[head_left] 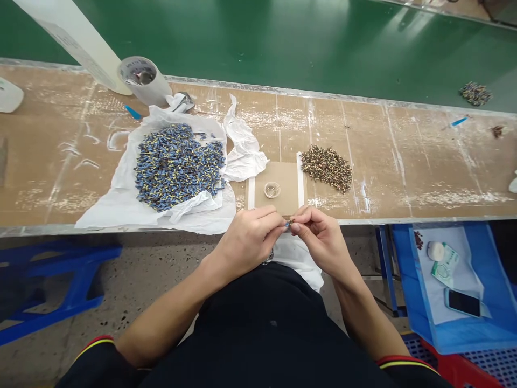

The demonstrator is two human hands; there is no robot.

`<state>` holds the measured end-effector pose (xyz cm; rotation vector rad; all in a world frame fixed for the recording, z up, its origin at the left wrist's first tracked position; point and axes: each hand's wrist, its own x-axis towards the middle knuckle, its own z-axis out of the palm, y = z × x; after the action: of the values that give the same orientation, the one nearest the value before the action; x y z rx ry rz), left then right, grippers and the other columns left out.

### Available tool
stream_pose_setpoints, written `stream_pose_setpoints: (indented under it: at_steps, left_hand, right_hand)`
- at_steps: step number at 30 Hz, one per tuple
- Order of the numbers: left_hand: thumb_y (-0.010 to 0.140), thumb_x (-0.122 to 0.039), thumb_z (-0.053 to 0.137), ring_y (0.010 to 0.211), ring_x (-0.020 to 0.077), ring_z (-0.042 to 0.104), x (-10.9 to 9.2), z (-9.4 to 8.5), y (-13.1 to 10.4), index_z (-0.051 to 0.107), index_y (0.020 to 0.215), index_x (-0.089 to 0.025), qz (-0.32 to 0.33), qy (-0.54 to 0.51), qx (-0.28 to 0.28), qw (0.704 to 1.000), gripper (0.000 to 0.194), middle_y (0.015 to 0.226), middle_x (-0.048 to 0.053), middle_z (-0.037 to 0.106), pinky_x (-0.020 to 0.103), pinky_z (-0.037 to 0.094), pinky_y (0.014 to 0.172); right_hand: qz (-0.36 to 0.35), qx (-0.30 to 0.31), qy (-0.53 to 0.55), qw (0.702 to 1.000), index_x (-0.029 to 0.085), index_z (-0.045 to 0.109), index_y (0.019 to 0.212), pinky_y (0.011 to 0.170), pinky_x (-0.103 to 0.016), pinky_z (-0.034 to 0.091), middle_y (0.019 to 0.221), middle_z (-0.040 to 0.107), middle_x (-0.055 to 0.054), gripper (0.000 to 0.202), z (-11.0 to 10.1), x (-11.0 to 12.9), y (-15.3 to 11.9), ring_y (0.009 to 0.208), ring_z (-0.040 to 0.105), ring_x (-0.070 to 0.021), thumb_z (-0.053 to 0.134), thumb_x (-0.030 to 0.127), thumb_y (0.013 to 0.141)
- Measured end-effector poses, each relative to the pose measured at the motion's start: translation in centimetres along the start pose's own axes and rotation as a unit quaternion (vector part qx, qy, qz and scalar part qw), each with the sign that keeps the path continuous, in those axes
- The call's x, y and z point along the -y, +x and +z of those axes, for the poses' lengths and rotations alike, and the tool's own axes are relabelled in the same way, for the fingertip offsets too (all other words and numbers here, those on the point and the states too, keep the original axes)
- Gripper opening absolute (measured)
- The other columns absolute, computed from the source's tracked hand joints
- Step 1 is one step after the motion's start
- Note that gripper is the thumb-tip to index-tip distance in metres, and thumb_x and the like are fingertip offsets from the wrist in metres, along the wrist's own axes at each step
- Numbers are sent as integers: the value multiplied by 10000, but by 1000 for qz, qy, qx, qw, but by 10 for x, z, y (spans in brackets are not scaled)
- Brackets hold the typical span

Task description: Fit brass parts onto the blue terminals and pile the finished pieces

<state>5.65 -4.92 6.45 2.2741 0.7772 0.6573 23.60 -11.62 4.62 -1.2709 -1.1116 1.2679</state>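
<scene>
My left hand (258, 231) pinches a small blue piece (287, 224) at the bench's front edge. Facing it, my right hand (317, 231) is closed in a pinch on a tiny brownish piece that meets the blue one; its exact kind is too small to tell. Just beyond my fingers, a small clear cup (272, 189) sits on a cardboard square (285, 175) edged with white tape. Left of it, a heap of small blue-and-yellow pieces (177, 167) lies on white paper (117, 199). To the right is a smaller heap of brown-and-cream pieces (327, 168).
A tape roll (145, 81) and crumpled paper (242, 143) are on the bench. Behind runs a green surface (283, 48) bearing a small pile (475, 94). Below right, a blue bin (420, 302) holds a phone (463, 302). A blue stool (76, 285) stands lower left.
</scene>
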Motion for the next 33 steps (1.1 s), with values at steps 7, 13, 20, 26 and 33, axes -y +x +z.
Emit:
stream_pose_setpoints:
  at_steps: [7, 13, 20, 26, 33]
  left_hand:
    - [936, -133, 534, 603, 118, 503, -2, -7, 5, 615, 761, -150, 11, 15, 45, 999, 194, 698, 2, 558, 237, 358, 574]
    - [920, -118, 553, 607, 117, 511, -3, -8, 6, 614, 766, -154, -8, 0, 46, 999, 169, 687, -3, 568, 240, 349, 569]
    - [942, -133, 558, 677, 123, 550, 2, -10, 8, 651, 882, -151, -11, -46, 9, 999, 112, 755, 13, 600, 228, 404, 623]
    - [987, -169, 491, 740, 140, 570, 11, -8, 9, 627, 1010, -151, -9, -22, 51, 998, 139, 823, 28, 619, 240, 423, 671]
    - [1009, -191, 410, 624, 128, 490, 14, -7, 10, 489, 749, -173, 9, -48, 45, 998, 273, 698, 5, 527, 243, 363, 591]
  right_hand:
    - [13, 27, 11, 999, 206, 576, 866, 622, -267, 481, 722, 569, 12, 149, 1, -4, -2, 646, 562, -121, 620, 323, 947]
    - [20, -1, 46, 999, 208, 555, 859, 602, -256, 471, 722, 572, 17, 179, 8, -9, -6, 632, 564, -114, 635, 347, 937]
    - [19, -19, 74, 997, 203, 617, 889, 640, -257, 493, 756, 612, 5, 127, 7, -1, 0, 684, 597, -121, 669, 315, 916]
    - [31, -64, 118, 990, 193, 632, 865, 690, -272, 548, 789, 653, -5, 188, 17, 4, 9, 706, 631, -126, 714, 362, 872]
    - [24, -57, 122, 991, 198, 613, 976, 642, -268, 550, 762, 662, -3, 282, 21, 10, 14, 662, 641, -125, 657, 467, 900]
